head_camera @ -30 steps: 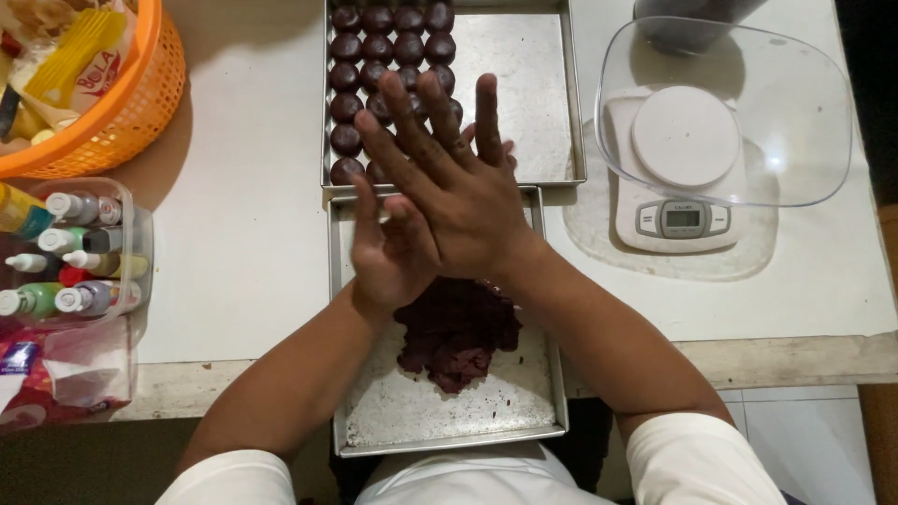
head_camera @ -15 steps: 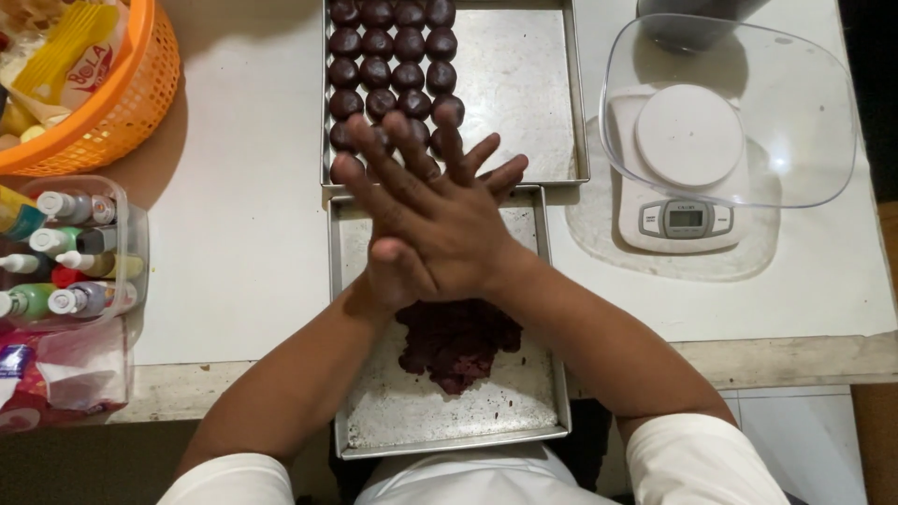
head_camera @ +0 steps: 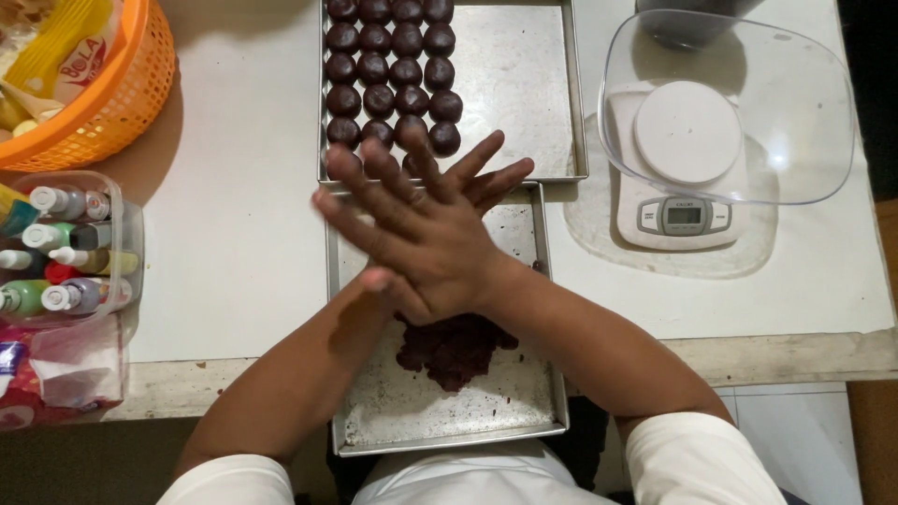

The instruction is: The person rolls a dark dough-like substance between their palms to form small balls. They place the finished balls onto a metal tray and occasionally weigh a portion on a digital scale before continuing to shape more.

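palms pressed together over the near tray (head_camera: 374, 430), right hand (head_camera: 416, 248) on top, fingers spread flat and pointing up-left, left hand (head_camera: 472, 192) underneath with only its fingertips fanning out past the right one toward the upper right. whatever sits between the palms is hidden, so cannot tell if anything is held there. both hands flat and wide, not curled.

just below the wrists, a lump of dark dough (head_camera: 454, 348) lies on the near tray, roughly in the middle, crumbs scattered around it on the metal. the tray's front edge hangs over the table's (head_camera: 234, 252) near edge.

touching the near tray's far rim is a second tray (head_camera: 524, 84), and on its left part stand rows of dark balls (head_camera: 393, 70), four across, tidy; the right part of that tray is bare metal. the fingertips of the right hand cover the nearest row in part.

the table top is white, its front edge worn and pale. to the right stands a white kitchen scale (head_camera: 687, 168) with a clear bowl (head_camera: 739, 103) sitting on it, well apart from the hands. beyond it at the top edge, something dark, cut off by the frame.

to the left, a clear box (head_camera: 122, 243) holds small bottles (head_camera: 61, 248) with white caps, lying on their sides. above it an orange basket (head_camera: 112, 103) with yellow packets inside. below the box, a plastic packet (head_camera: 56, 369) at the table's edge. white sleeves show at the bottom.
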